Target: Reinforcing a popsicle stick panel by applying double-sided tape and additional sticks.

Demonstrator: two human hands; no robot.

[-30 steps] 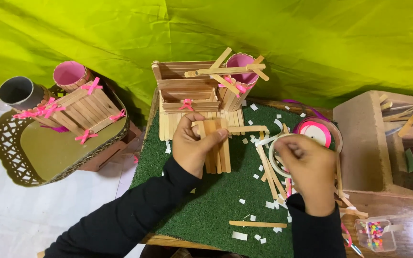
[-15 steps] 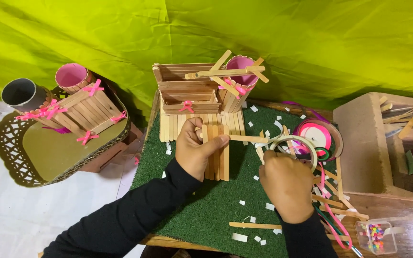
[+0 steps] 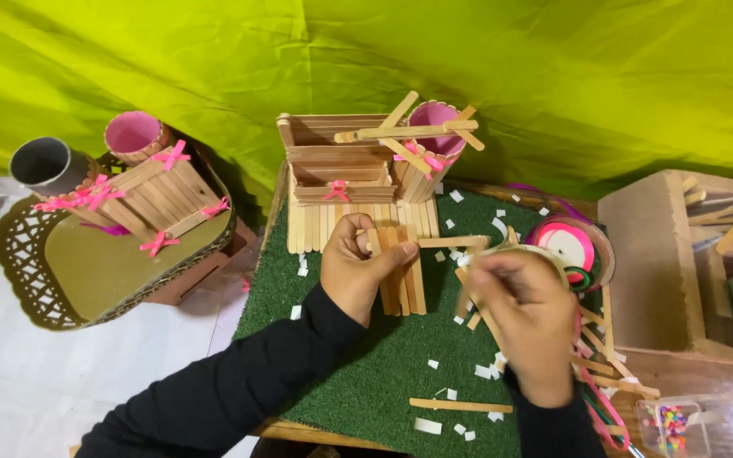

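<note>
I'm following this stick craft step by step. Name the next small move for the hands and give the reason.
Probably bring the right hand with its tape ring across to the stick panel. The left hand pins that panel flat on the green mat, and one loose stick lies crosswise at its top edge.

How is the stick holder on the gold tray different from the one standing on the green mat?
The holder on the gold tray lies tipped over on the gold tray, while the holder on the green mat stands upright on the green mat. The tray one shows several pink bows; the mat one shows a single bow in front, with loose sticks lying across its top. Both are built of pale wooden craft sticks, each with a pink tube beside it.
</note>
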